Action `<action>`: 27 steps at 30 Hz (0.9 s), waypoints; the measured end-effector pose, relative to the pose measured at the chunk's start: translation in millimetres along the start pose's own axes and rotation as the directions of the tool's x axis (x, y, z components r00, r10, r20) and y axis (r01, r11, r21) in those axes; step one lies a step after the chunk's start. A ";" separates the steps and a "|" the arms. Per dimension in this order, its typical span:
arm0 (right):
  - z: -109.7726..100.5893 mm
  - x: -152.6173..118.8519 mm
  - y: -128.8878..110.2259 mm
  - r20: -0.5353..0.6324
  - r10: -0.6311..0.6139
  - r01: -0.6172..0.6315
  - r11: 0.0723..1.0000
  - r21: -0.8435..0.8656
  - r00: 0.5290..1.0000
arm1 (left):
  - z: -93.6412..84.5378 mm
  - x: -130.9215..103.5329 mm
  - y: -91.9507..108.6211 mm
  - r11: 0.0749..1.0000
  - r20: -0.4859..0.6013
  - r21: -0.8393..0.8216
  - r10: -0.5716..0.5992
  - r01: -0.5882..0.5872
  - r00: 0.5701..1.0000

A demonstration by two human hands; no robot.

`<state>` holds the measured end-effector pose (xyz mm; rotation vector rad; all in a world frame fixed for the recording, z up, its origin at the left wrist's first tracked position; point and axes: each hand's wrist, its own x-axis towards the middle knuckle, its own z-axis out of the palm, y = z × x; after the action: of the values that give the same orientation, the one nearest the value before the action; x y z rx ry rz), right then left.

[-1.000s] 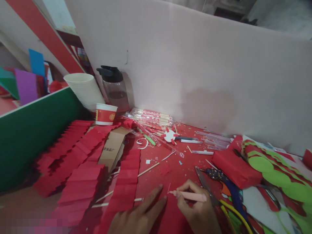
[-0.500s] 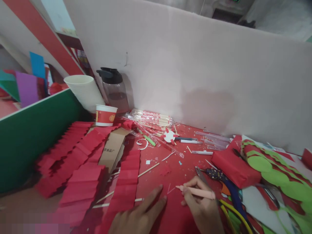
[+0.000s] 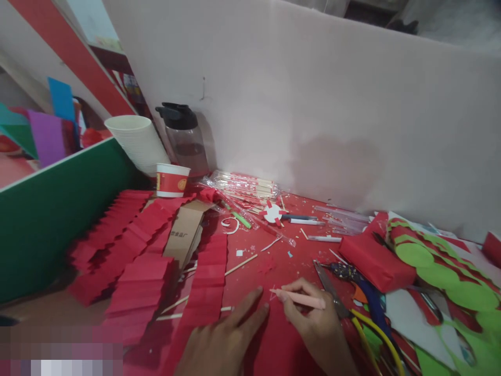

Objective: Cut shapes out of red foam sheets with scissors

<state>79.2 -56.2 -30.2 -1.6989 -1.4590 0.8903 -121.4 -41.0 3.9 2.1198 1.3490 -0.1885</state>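
My right hand (image 3: 313,318) grips a pale pink marker pen (image 3: 307,300), its tip touching a red paper (image 3: 276,339). Small light lines show on the paper at the tip. Flat beside them, with fingers spread, my left hand (image 3: 230,334) presses on the same paper. A pleated red paper strip (image 3: 207,277) lies just left of that hand. Close to the right hand's outer side are scissors with yellow handles (image 3: 378,331) and a dark blue glue gun (image 3: 362,292).
A green panel (image 3: 58,219) borders the left side. At the back stand a stack of paper cups (image 3: 135,143), a red-and-white cup (image 3: 173,181) and a jug (image 3: 183,141) against a white board (image 3: 250,94). Packaged sticks (image 3: 246,185), a red block (image 3: 378,263) and green paper circles (image 3: 446,279) lie around.
My right hand has moved left with the marker pen, nearer to my left fingertips. The V-shaped mark now has a further line near the tip. The view has shifted slightly.
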 end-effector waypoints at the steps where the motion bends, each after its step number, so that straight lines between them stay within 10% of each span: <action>1: -0.1 -0.5 2.3 -0.005 0.015 -0.015 1.000 0.008 1.000 | -1.5 0.1 1.2 1.000 0.021 0.018 -0.004 0.004 1.000; 12: -4.7 -4.4 2.0 -0.083 0.176 -0.154 0.963 0.219 0.981 | -12.1 -0.3 12.2 0.990 0.094 0.144 -0.020 0.006 0.995; 27: -3.6 -0.9 -7.4 0.038 0.051 -0.053 0.997 0.058 0.998 | -10.1 -1.7 9.6 0.986 0.097 0.166 -0.010 -0.006 0.995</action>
<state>78.5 -56.5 -22.0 -1.6919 -1.4043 0.9882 -115.9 -39.4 16.7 2.2143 1.3179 -0.4131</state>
